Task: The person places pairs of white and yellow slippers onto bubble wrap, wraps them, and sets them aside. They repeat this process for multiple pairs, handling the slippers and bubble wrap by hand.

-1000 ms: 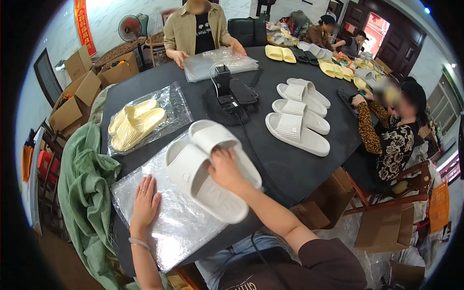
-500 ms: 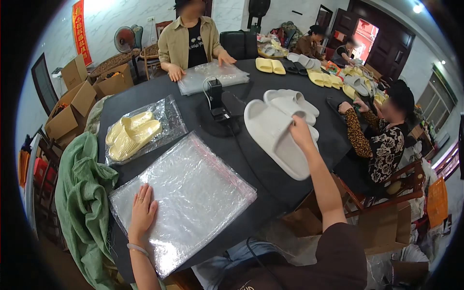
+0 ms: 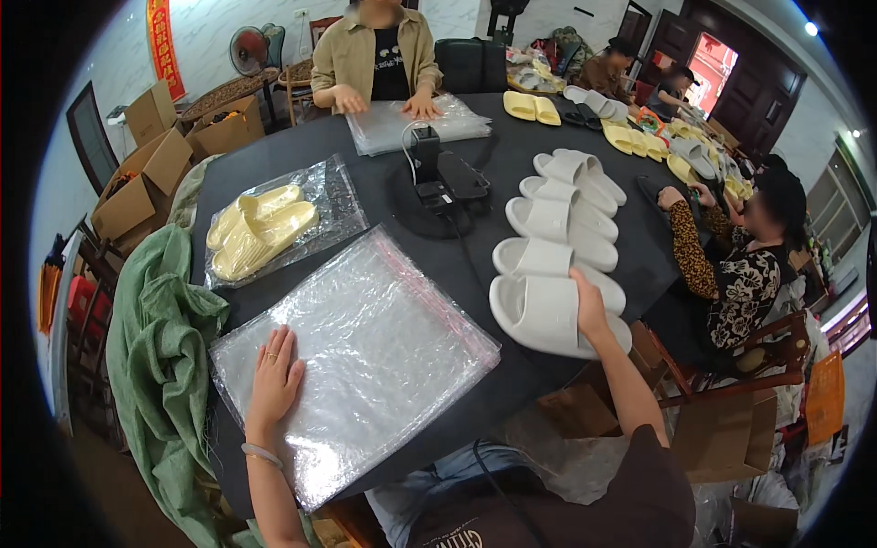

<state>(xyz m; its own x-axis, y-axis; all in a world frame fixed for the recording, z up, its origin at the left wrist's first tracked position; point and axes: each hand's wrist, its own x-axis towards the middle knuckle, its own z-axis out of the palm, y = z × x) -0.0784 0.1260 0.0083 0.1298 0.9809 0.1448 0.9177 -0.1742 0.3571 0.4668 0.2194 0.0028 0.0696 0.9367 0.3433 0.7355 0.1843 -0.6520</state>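
Observation:
My left hand (image 3: 274,373) lies flat with its fingers out on a stack of clear plastic bags (image 3: 384,356), which has a pinkish strip along one edge. My right hand (image 3: 592,309) grips the strap edge of the nearest white slide slipper (image 3: 539,315). That slipper rests at the near end of a row of several white slides (image 3: 566,233), which overlap one behind another. Some of my right fingers are hidden by the strap. Beyond the bags, a pair of yellow slides (image 3: 260,233) sits inside a clear bag.
A black stand with a cable (image 3: 434,173) is mid-table. Green cloth (image 3: 169,338) hangs over the left edge. Across the table a person (image 3: 384,59) rests hands on plastic bags (image 3: 416,123); at the right another person (image 3: 744,247) handles a dark slipper. Open cardboard boxes (image 3: 142,187) stand left.
My right hand has moved the tilted white slide down and slightly right, so it now lies level at the row's near end. My left hand stays on the bags.

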